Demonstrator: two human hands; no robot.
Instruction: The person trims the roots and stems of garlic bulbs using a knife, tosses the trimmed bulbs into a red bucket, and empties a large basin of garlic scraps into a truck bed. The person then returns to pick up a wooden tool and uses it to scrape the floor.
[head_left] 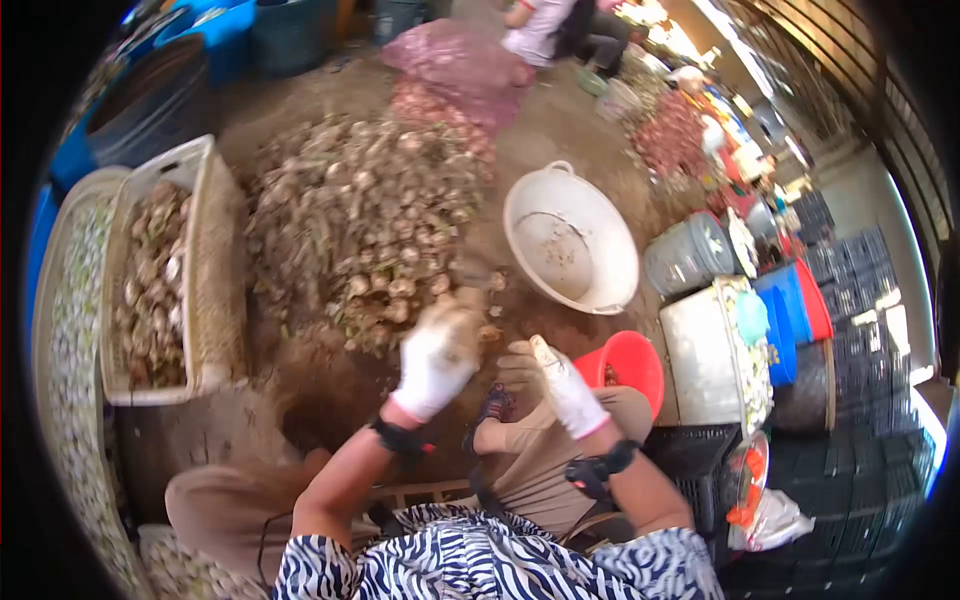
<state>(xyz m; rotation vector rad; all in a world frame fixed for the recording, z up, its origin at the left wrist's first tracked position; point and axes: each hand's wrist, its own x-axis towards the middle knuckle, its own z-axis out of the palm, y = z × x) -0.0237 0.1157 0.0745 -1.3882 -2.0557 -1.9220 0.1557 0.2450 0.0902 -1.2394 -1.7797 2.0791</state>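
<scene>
My left hand [440,352], in a white glove with soiled fingers, reaches to the near edge of a pile of garlic bulbs [370,220] with dry stems. Its fingers are smeared by motion, so I cannot make out a grip. A loose bulb [440,285] lies just beyond the fingertips. My right hand [555,380], gloved the same way, hovers above my right leg beside a red bucket [640,365]. Its fingers point left and look apart, with nothing visible in them.
A white basin [620,255] with scraps inside stands ahead on the right. At left is a cream crate [225,290] of bulbs. Beyond the pile lies a pink mesh sack [460,60]. Black crates [850,470] are stacked at right. Another person [545,30] sits at the back.
</scene>
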